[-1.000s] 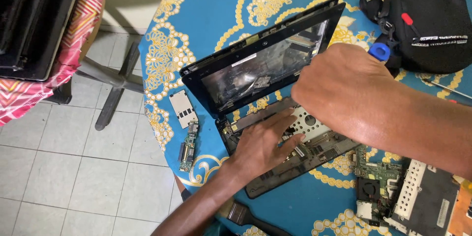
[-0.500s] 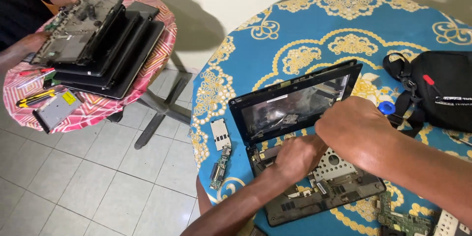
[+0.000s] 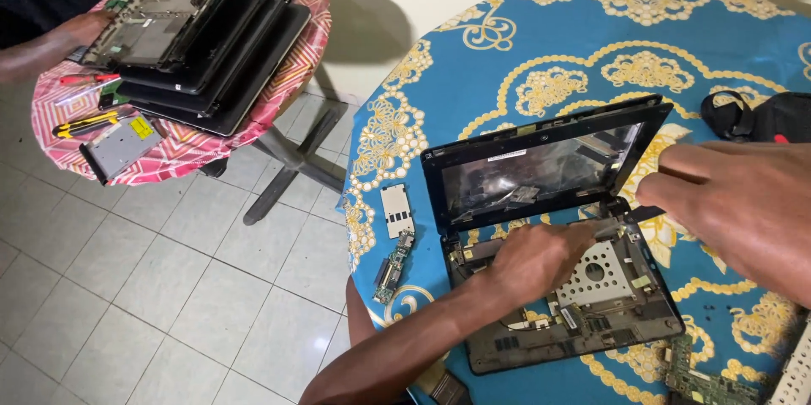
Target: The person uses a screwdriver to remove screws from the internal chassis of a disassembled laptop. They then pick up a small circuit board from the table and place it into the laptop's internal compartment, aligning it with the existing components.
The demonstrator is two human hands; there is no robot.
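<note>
Since half a second ago the right hand (image 3: 743, 206) has lifted off to the hinge side, fingers pinched on a small dark tool, while the left hand (image 3: 536, 257) presses curled onto the stripped black laptop base (image 3: 583, 308), screen upright, on the blue gold-patterned tablecloth (image 3: 541, 50).

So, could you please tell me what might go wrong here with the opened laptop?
The small circuit board lies at the table edge and could be knocked to the tiled floor.

The left hand presses inside the open laptop base, so exposed parts might bend.

The right hand works at the hinge by the tilted screen; forcing it might crack the panel.
</note>
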